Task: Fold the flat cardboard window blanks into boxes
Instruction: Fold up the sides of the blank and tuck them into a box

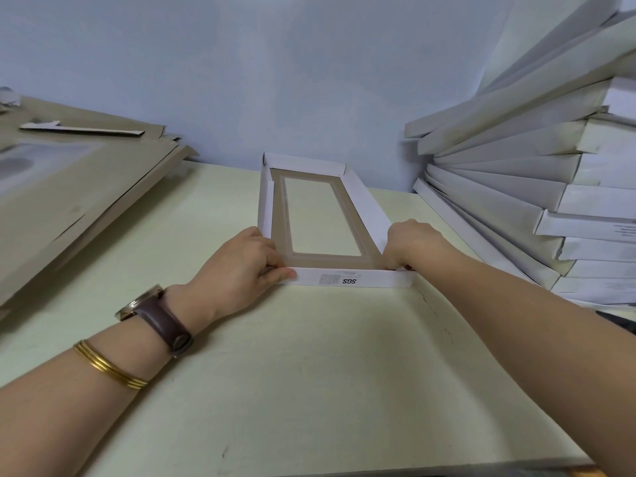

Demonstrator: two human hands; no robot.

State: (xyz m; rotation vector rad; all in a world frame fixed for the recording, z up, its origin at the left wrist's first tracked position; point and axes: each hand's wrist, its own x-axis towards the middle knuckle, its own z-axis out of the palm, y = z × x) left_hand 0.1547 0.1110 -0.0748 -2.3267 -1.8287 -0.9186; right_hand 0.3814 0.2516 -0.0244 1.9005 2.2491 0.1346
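A half-folded window box [358,201] lies on the pale table, white outside and brown inside, with a clear rectangular window in its bottom. Its far wall and both side walls stand up. The near white flap [347,278], printed "SGS", lies along the front edge. My left hand [241,266] pinches the box's near left corner, thumb on the flap's left end. My right hand [409,244] grips the near right corner, fingers curled over the side wall.
A stack of flat brown blanks [69,194] lies on the left, with a loose cardboard strip [82,129] on top. Several folded white boxes [537,187] are piled at the right against the wall. The table edge [378,471] runs along the bottom.
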